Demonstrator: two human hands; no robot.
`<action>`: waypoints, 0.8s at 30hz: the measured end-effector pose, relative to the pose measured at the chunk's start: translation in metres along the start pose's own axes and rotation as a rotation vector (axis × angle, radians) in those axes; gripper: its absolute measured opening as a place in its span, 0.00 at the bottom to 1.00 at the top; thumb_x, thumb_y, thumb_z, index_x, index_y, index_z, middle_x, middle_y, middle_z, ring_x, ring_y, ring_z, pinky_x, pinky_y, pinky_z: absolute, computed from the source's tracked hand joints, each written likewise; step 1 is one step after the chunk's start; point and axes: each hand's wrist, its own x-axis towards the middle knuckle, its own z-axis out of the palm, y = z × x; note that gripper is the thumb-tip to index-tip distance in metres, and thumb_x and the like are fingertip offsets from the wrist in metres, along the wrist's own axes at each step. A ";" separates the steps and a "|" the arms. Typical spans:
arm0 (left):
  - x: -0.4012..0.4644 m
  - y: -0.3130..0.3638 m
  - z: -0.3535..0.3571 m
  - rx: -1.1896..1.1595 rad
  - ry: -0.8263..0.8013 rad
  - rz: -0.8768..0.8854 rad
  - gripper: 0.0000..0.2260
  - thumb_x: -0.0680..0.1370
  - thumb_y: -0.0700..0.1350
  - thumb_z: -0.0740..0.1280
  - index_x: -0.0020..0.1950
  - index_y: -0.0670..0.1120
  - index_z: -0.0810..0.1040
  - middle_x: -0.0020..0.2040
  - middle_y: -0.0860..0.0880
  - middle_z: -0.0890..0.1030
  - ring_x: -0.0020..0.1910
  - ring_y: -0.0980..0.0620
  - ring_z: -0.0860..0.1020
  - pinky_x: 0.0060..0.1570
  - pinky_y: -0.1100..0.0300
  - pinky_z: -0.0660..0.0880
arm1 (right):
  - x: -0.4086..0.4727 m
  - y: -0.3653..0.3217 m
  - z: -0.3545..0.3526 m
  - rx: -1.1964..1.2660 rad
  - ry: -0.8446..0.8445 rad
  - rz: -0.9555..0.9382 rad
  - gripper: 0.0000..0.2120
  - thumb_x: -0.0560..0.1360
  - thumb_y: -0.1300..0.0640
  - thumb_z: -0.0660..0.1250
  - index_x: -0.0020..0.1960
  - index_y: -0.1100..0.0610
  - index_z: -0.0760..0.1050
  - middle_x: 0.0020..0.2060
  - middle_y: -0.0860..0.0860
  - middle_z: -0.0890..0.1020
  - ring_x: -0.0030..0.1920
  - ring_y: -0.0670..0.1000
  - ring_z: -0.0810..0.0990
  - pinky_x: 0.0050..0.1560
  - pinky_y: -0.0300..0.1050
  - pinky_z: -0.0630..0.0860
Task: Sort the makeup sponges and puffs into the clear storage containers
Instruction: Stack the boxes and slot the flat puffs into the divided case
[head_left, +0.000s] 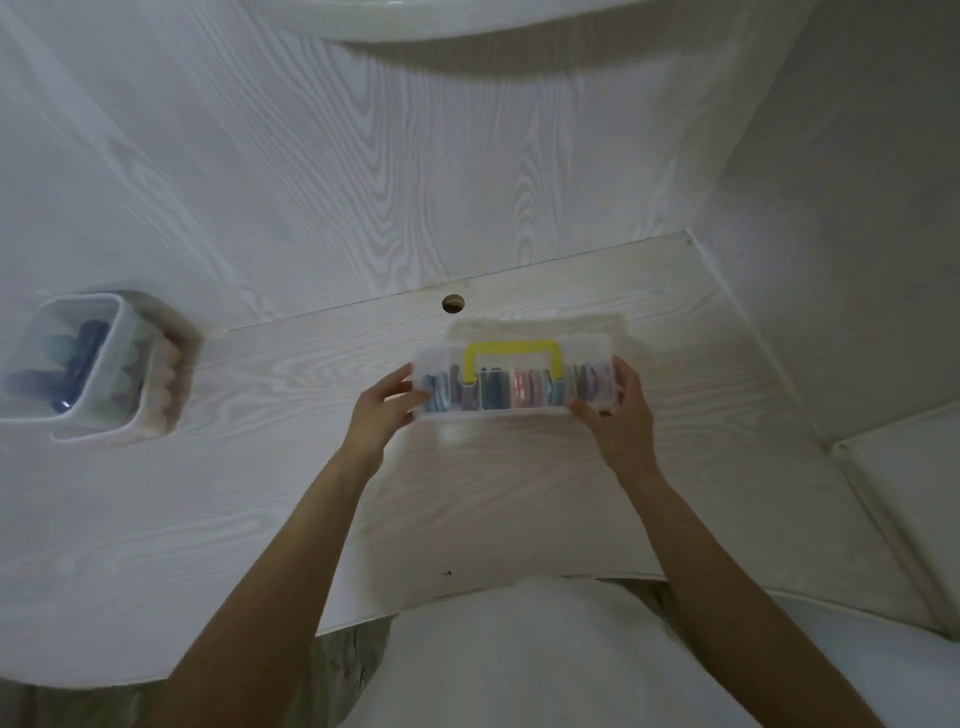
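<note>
Clear plastic formed the long storage case with a yellow handle, lying mid-table on the pale woodgrain table. The left hand gripped its left end, the right hand its right end. Coloured puffs filled it. Far left stood a clear tub of sponges.

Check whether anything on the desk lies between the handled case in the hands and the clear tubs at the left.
Nothing visible does. The left hand and right hand grip the ends of the yellow-handled case; only bare desk lies between it and the clear tubs.
</note>
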 end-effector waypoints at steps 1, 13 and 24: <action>0.007 0.007 0.013 0.022 -0.055 0.003 0.23 0.72 0.39 0.71 0.67 0.48 0.74 0.56 0.45 0.80 0.55 0.47 0.78 0.56 0.52 0.75 | 0.006 0.004 -0.013 0.001 0.074 -0.014 0.30 0.69 0.61 0.74 0.68 0.64 0.66 0.64 0.60 0.73 0.64 0.58 0.71 0.61 0.48 0.70; 0.062 0.043 0.168 -0.016 -0.157 -0.078 0.18 0.76 0.33 0.65 0.66 0.40 0.72 0.52 0.42 0.77 0.49 0.46 0.76 0.45 0.59 0.76 | 0.072 0.039 -0.099 -0.606 0.312 -0.088 0.20 0.72 0.49 0.69 0.61 0.55 0.74 0.63 0.60 0.69 0.60 0.63 0.67 0.56 0.57 0.68; 0.116 0.077 0.221 -0.019 -0.067 0.067 0.20 0.74 0.35 0.68 0.66 0.42 0.72 0.59 0.47 0.77 0.56 0.49 0.76 0.61 0.54 0.72 | 0.154 0.037 -0.123 -1.100 0.022 -0.316 0.31 0.74 0.56 0.67 0.73 0.58 0.60 0.72 0.58 0.65 0.72 0.61 0.63 0.70 0.61 0.59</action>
